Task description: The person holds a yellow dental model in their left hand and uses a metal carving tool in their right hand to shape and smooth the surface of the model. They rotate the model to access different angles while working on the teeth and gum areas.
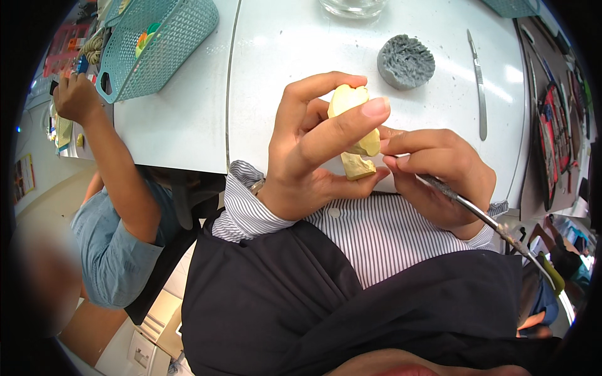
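Note:
My left hand grips a pale yellow plaster cast, with fingers and thumb wrapped round it. The cast is lumpy, with a flatter part at its lower end; the fingers cover much of its middle. Close against it on the right, my right hand pinches a long, thin metal carving tool. Its far end slants down to the right, past the wrist. The near tip points at the cast's lower part, and I cannot tell whether it touches.
Beyond my hands on the white table lie a grey round block with a rough top and a scalpel handle. A glass dish stands farther back. A teal basket and another person's arm are at left; a tool roll lies right.

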Demonstrator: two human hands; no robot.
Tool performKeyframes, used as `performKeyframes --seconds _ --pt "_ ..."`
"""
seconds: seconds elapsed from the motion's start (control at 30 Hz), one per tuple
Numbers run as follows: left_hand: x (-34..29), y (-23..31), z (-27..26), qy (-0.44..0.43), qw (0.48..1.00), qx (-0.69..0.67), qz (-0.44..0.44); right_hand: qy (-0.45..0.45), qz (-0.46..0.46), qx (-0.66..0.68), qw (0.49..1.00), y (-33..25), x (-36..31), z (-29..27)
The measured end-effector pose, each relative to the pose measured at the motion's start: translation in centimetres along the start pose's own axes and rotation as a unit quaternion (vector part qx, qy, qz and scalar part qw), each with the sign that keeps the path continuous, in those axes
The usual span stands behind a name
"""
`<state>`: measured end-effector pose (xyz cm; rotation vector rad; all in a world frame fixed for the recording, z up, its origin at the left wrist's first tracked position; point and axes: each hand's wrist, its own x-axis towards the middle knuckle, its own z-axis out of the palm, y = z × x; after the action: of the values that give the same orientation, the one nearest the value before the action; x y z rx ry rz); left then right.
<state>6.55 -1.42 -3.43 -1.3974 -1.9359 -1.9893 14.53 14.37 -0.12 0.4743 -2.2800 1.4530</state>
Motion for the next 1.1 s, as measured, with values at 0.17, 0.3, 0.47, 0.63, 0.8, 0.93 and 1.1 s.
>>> performKeyframes --seconds 0.17,0.3,0.47,0.63,0.8,0.93,1.1 --pt "0.0 0.1 0.2 0.000 1.000 0.000 0.010 -0.007 0.007 -0.011 1.000 -0.1 -0.3 -0.1" --pt "0.2 0.5 0.0 -0.010 1.000 0.008 -0.003 -0.001 0.028 -0.007 1.000 -0.4 -0.2 0.0" --pt "0.0 0.7 0.1 -0.009 1.000 0.002 -0.016 0.005 0.005 -0.010 1.000 0.0 -0.2 0.0" --pt "0.1 0.7 0.2 -0.019 1.000 -0.005 -0.023 0.013 0.011 -0.029 0.999 -0.2 -0.1 0.0" --pt "0.0 0.5 0.1 -0.044 0.999 0.003 -0.017 0.040 0.018 -0.005 0.999 0.1 -0.1 -0.1" --pt "0.1 -0.1 -0.5 -0.105 0.990 0.092 0.030 0.063 0.055 0.025 0.996 0.4 -0.2 -0.1" --pt "0.4 -0.3 -0.4 -0.099 0.990 0.101 0.018 0.041 0.084 0.061 0.994 0.5 -0.4 -0.6"
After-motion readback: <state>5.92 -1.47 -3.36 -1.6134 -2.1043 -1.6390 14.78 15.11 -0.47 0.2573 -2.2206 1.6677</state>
